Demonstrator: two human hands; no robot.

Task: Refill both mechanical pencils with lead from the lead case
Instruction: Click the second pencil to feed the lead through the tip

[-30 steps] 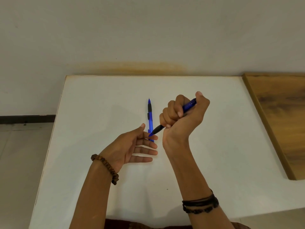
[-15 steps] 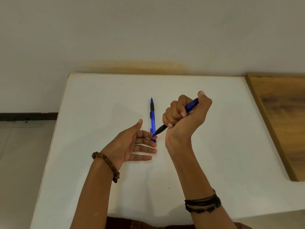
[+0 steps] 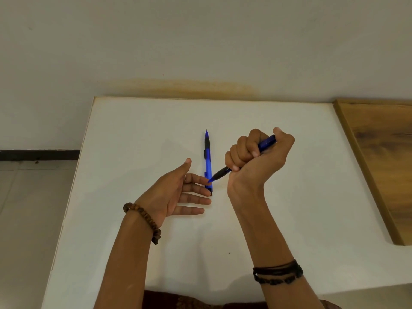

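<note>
A blue plastic mechanical pencil with a black grip (image 3: 243, 159) is clenched in the right hand (image 3: 256, 159); the left hand (image 3: 176, 192) is held flat, fingers straight and slightly apart, beside a second blue pencil (image 3: 208, 161).

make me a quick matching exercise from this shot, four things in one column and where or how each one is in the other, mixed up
Things:
1. left hand
2. right hand
3. pencil on the table
4. wooden board

States:
a. lying flat, tip toward the wall
b. fist gripping a blue pencil, tip angled down to the left
c. at the table's right edge
d. open, fingers spread

Pairs: 1-d, 2-b, 3-a, 4-c
</note>
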